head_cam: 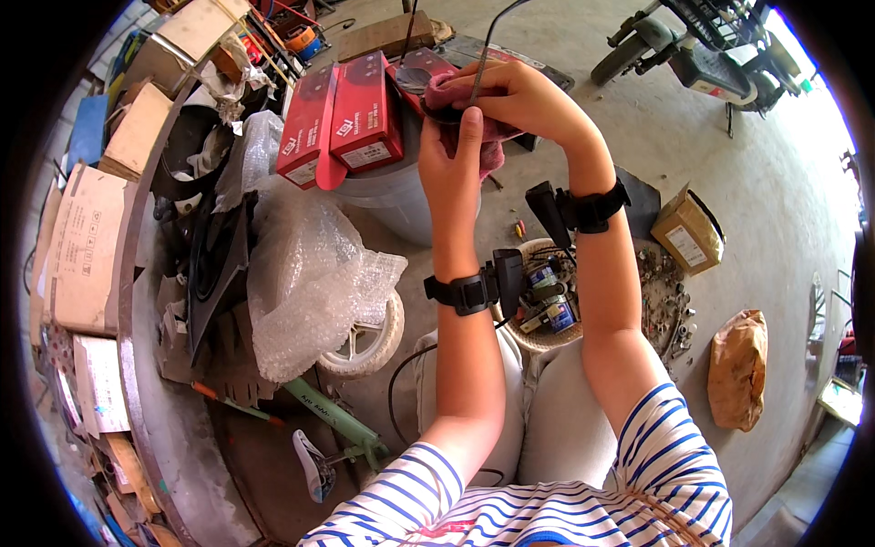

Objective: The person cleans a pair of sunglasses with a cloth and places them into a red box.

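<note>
My left hand [456, 137] grips a dark rounded piece [441, 113] with a thin metal stem [487, 51] rising from it; it looks like a vehicle's rear-view mirror. Folded around that piece is a pink cloth [491, 156], pinched by the fingers of my right hand [509, 92]. The cloth and fingers hide most of the piece. Just beyond my hands, a second mirror-like part [414, 79] with a thin stem rests by the red cardboard boxes [366, 102]. These boxes lie on a grey plastic bucket [396, 198] and bear writing.
Before my knees stands a woven basket [540, 342] of cans and parts, with small hardware [673, 308] scattered beside it. Bubble wrap [307, 273] covers something near a white wheel [369, 342]. Rightward are a carton [689, 229], a brown paper bag [738, 369] and a parked two-wheeler [711, 68].
</note>
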Tool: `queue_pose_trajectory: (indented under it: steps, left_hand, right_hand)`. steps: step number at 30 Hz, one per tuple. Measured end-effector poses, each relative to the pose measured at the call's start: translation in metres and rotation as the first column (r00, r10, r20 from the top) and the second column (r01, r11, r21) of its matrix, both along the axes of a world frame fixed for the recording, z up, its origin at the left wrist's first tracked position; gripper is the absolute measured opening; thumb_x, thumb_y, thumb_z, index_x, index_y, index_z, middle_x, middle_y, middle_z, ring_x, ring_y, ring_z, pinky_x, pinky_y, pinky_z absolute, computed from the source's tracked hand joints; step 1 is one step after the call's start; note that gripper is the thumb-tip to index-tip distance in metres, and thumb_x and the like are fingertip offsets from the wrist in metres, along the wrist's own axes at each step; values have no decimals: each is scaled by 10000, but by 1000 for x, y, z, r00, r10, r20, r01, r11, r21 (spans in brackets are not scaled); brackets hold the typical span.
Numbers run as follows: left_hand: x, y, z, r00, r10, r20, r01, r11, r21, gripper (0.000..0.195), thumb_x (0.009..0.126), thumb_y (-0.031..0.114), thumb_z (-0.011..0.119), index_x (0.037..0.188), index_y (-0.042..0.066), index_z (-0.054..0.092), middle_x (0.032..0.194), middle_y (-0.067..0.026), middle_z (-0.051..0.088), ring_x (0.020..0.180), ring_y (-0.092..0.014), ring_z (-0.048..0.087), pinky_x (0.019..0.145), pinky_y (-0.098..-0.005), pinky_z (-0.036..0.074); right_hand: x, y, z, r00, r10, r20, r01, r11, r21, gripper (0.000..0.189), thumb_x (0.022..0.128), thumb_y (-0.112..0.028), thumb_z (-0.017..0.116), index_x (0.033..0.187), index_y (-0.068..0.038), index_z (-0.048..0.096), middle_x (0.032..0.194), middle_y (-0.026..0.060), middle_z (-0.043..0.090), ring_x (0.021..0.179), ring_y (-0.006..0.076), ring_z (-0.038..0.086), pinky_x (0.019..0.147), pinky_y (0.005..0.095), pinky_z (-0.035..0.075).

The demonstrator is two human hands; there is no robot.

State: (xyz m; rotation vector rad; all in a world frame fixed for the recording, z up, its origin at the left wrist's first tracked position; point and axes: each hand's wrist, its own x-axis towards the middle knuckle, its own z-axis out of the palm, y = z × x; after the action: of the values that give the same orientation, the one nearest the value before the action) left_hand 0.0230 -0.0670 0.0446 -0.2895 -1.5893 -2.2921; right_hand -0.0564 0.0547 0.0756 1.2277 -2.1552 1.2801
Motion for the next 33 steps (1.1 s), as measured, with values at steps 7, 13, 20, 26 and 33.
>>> queue_pose_trajectory:
  steps: [7, 13, 20, 26, 33]
  left_hand:
    - [-2, 0, -1, 998, -34, -47, 38, 996, 84, 433, 931, 280, 544, 1231, -21, 459, 1110, -81, 554, 949, -116, 560, 753, -232, 487]
    - [0, 1, 3, 996, -76, -48, 82, 986, 147, 423, 931, 267, 539, 1225, -25, 455, 1085, -69, 561, 922, -102, 561, 723, -218, 482]
    - [1, -3, 2, 1000, -19, -19, 21, 994, 110, 336, 922, 260, 535, 1149, 15, 496, 863, -13, 588, 600, -25, 500, 469, -166, 377]
    - [1, 0, 4, 999, -48, 10, 47, 992, 120, 301, 907, 229, 534, 1121, 18, 506, 869, -10, 562, 622, -40, 413, 527, -192, 292]
    - [0, -1, 2, 996, -89, -16, 91, 991, 97, 278, 902, 145, 503, 1147, 21, 460, 791, -1, 554, 536, -20, 421, 434, -164, 304]
  right_hand:
    - [9, -2, 7, 1000, -23, 8, 23, 999, 46, 256, 783, -134, 646, 1016, -28, 658, 956, 94, 649, 801, 201, 607, 753, 274, 482]
    - [8, 0, 6, 999, 2, 52, -1, 1000, -6, 290, 783, -144, 665, 1040, -10, 651, 978, 86, 652, 837, 163, 604, 777, 270, 476]
    - [10, 1, 6, 937, -6, 348, 52, 991, -122, 301, 857, -207, 615, 1091, -19, 630, 893, 45, 661, 781, 90, 576, 727, 234, 471]
    - [9, 3, 8, 847, -73, 526, 269, 912, -308, 347, 873, -267, 606, 1089, 4, 620, 877, 26, 649, 767, 69, 565, 707, 216, 467]
    - [17, 6, 15, 845, 34, 534, 160, 936, -313, 315, 865, -265, 625, 1065, -22, 628, 888, 23, 637, 747, 55, 556, 677, 196, 458]
